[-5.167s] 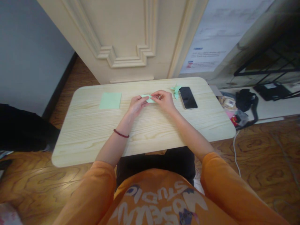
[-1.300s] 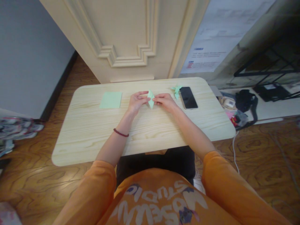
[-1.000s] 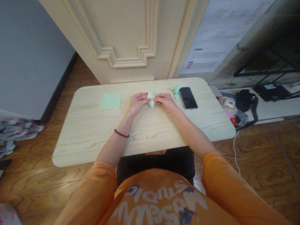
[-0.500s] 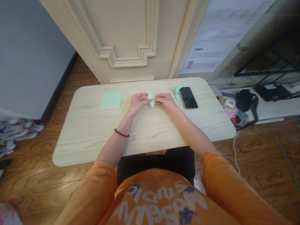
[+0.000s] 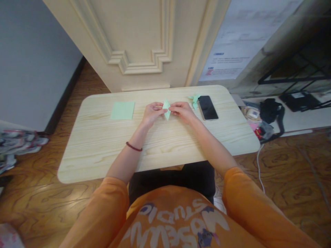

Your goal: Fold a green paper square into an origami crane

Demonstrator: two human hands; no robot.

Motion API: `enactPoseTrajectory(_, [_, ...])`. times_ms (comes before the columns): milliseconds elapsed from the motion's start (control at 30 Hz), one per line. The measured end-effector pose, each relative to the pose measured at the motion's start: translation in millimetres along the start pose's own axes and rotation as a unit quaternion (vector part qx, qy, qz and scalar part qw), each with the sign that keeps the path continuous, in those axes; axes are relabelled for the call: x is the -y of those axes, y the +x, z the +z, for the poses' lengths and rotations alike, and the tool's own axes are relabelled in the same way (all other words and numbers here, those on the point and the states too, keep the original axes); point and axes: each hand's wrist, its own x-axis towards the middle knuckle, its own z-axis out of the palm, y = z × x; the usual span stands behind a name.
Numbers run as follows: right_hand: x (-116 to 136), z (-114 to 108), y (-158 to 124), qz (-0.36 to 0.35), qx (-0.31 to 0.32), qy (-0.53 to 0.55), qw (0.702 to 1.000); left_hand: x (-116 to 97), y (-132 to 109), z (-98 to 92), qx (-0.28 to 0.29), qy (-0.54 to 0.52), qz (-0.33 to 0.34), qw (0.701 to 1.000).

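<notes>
Between my hands is a folded piece of light green paper (image 5: 167,109), a narrow diamond with its points toward and away from me. My left hand (image 5: 153,113) pinches its left side between thumb and fingers. On the right side, my right hand (image 5: 181,110) grips the paper's edge with thumb and fingertips. The paper is held just over the pale wooden table (image 5: 103,148). A square stack of light green paper (image 5: 122,110) lies to the left of my left hand. Beyond my right hand rests a folded green paper figure (image 5: 194,100).
A black phone (image 5: 208,107) lies right of the paper figure, touching or nearly touching it. A cream panelled wall (image 5: 139,34) stands behind the table. To the right, a low white shelf (image 5: 297,119) holds small odds and ends, and a white cable (image 5: 259,168) hangs down.
The folded paper looks slightly more upright and its lower point shows a little further toward me. Both hands keep their pinch in nearly the same place.
</notes>
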Motion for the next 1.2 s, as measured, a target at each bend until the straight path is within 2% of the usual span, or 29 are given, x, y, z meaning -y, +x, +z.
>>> enactPoseTrajectory(267, [-2.9, 0.8, 1.1, -0.020, 0.012, 0.006, 1.000, -1.9, -0.1, -0.7, 0.019, 0.003, -0.001, 1.000])
enactPoseTrajectory(600, [-4.0, 3.7, 3.3, -0.042, -0.027, 0.021, 0.999, -2.9, -4.0, 1.7, 0.054, -0.009, -0.020, 0.998])
enactPoseTrajectory(767, [-3.5, -0.7, 3.9, -0.005, 0.007, 0.024, 1.000, 0.5, -1.8, -0.3, 0.036, -0.006, -0.022, 0.999])
enactPoseTrajectory(900, [-5.4, -1.2, 4.0, -0.007, 0.039, -0.003, 0.999, 1.4, -1.0, -0.6, 0.042, -0.005, -0.029, 0.999])
enactPoseTrajectory(1200, [-0.9, 5.9, -0.2, -0.022, 0.017, -0.017, 0.999, 1.4, -1.1, -0.6, 0.060, -0.004, -0.037, 0.998])
